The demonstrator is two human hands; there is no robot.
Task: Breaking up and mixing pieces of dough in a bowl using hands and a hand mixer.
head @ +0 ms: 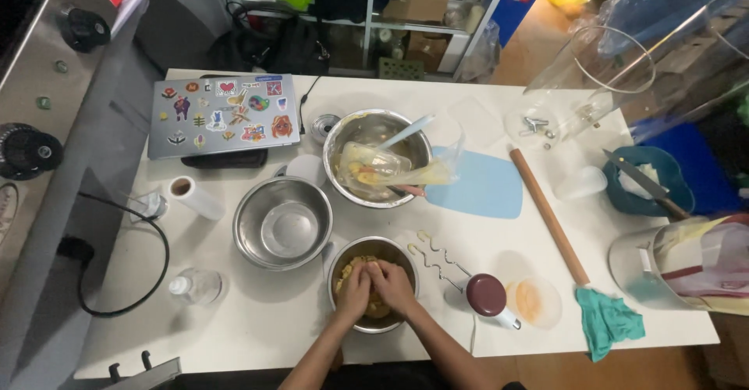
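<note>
Both my hands are inside a small steel bowl [399, 252] at the table's front edge, pressed into a yellowish dough [349, 268]. My left hand [353, 292] and my right hand [392, 285] lie side by side, fingers curled down into the dough and touching each other. Much of the dough is hidden under them.
An empty steel bowl [282, 222] sits left of it; a larger bowl [378, 157] with a spatula and plastic bag stands behind. Around are a sticker-covered laptop [225, 115], blue mat [477, 186], rolling pin [548, 216], mixer beaters [434, 255], lidded jar [488, 296], teal cloth [612, 320], plastic roll [196, 196].
</note>
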